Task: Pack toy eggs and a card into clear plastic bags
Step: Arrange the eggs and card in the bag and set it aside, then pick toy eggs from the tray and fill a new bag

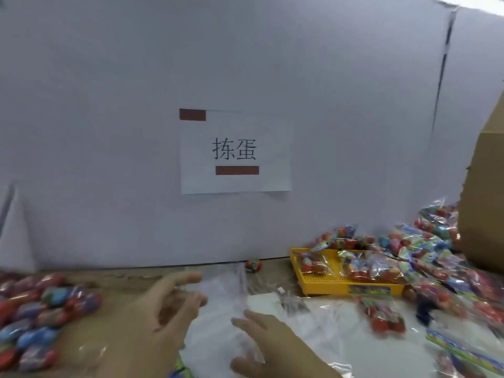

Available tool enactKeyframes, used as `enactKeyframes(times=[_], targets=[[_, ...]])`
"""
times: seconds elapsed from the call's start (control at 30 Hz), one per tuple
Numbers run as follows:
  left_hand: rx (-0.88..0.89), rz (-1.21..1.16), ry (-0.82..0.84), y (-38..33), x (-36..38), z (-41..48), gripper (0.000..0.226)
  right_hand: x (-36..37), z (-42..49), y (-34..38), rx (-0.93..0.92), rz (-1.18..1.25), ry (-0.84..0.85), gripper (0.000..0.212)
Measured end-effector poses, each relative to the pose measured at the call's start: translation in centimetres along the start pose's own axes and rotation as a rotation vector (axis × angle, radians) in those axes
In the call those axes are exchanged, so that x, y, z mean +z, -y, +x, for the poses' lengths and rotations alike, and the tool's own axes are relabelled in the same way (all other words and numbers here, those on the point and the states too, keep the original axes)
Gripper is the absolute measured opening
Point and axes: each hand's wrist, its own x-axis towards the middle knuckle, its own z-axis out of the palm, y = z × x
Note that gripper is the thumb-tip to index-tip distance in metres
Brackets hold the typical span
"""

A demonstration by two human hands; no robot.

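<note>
Head view: left hand, right hand above crinkly clear bags.

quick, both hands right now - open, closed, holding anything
Left hand: open, fingers spread beside the clear bags.
Right hand: over the clear bags, too blurred to tell whether it grips one.

Heap of red and blue toy eggs was cropped at the edge, left hand and right hand were motion-blurred, hold on clear plastic bag unreadable.
</note>
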Motion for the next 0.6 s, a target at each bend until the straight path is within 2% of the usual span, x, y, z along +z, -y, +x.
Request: enactKeyframes(times=[0.03,0.1,0.2,0.33,0.37,0.43,0.5,0.6], targets=[[-0.007,0.068,0.068,1.0,0.0,-0.3,0.011,0.8,0.7,0.7,0.036,-0.114,0.046,0.065],[-0.076,0.307,0.205,3.8,0.0,-1.2,0.017,2.5,2.1,2.5,0.070,-0.329,0.131,0.053],[-0.122,0.567,0.297,5.8,-0.6,-2.9,0.030,4.2,2.8,3.2,-0.056,-0.440,-0.048,0.034],[-0.067,0.614,0.255,6.5,-1.5,-3.4,0.038,5.2,2.8,3.8,-0.225,-0.411,-0.362,0.006],[-0.048,0.607,0.222,6.8,-1.7,-3.4,0.042,5.4,2.8,3.5,-0.277,-0.402,-0.447,0.006],[0.013,0.635,0.232,7.1,-2.0,-3.5,0.053,5.3,3.0,3.0,-0.360,-0.373,-0.514,0.014],[0.082,0.690,0.270,7.5,-2.0,-3.7,0.058,4.7,2.9,3.2,-0.360,-0.314,-0.509,0.021],[0.160,0.688,0.202,8.0,-1.4,-3.7,0.036,3.2,2.8,4.0,-0.279,-0.143,-0.372,0.024]])
